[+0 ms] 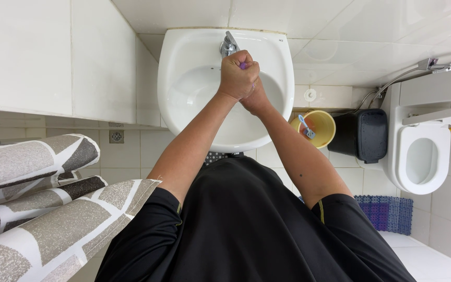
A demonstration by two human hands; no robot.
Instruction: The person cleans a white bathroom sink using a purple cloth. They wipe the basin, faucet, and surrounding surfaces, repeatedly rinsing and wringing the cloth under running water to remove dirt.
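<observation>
The person stands at a white washbasin (184, 57), both arms stretched out over its bowl; the left hand (237, 74) is balled into a fist just below the chrome tap (228, 45) at the basin's back rim, fingers wrapped tight round a small purple object (243, 66), of which only a tip shows at the top of the fist; what the object is I cannot tell. The right hand (257, 98) sits pressed against the underside of the left, mostly hidden by it; whether its fingers are curled or loose cannot be made out. Both hands hover over the middle of the bowl, towards its back.

To the right of the basin, on the tiled floor, stands a yellow bucket (323, 121) with a small blue scoop (306, 127) in it; just beside that a black bin (364, 134); further right a white toilet (423, 159), and a purple mat (387, 211) lies before it. At the left edge hangs a grey-and-white patterned curtain (37, 209), bunched in folds.
</observation>
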